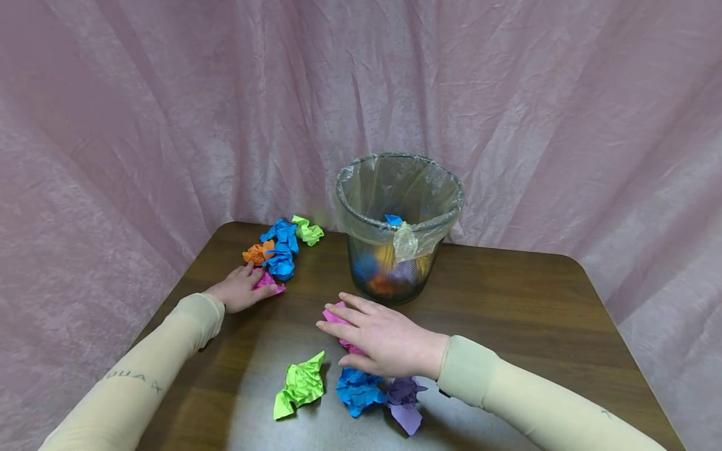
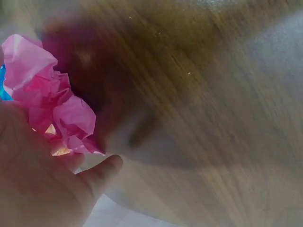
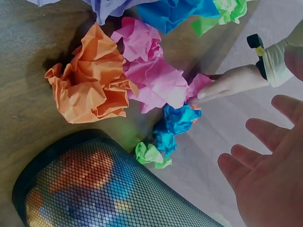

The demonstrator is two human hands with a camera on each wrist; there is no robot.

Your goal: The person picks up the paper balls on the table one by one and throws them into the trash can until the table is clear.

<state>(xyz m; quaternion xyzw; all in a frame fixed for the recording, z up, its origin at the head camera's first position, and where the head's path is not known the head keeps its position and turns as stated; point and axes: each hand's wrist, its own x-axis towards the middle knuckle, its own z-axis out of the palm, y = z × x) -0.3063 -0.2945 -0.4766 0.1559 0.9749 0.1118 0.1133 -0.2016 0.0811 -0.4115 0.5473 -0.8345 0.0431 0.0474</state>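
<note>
My left hand (image 1: 239, 289) reaches over a crumpled pink paper (image 1: 266, 283) at the table's left, fingers extended. In the left wrist view that pink paper (image 2: 42, 80) lies against the fingers, with the thumb held apart from it. My right hand (image 1: 383, 332) is spread above another pink paper (image 1: 336, 313) in front of the basket, partly covering it. The right wrist view shows these fingers apart from the papers and an orange crumpled paper (image 3: 94, 80) beside the pink one; the hand hides the orange one from the head view.
A lined mesh wastebasket (image 1: 400, 230) holding several crumpled papers stands toward the back. Near my right hand lie green (image 1: 301, 383), blue (image 1: 358, 391) and purple (image 1: 405, 401) papers. Past my left hand sit orange (image 1: 259, 253), blue (image 1: 280, 265) and green (image 1: 308, 232) ones. A pink curtain (image 1: 282, 94) hangs behind.
</note>
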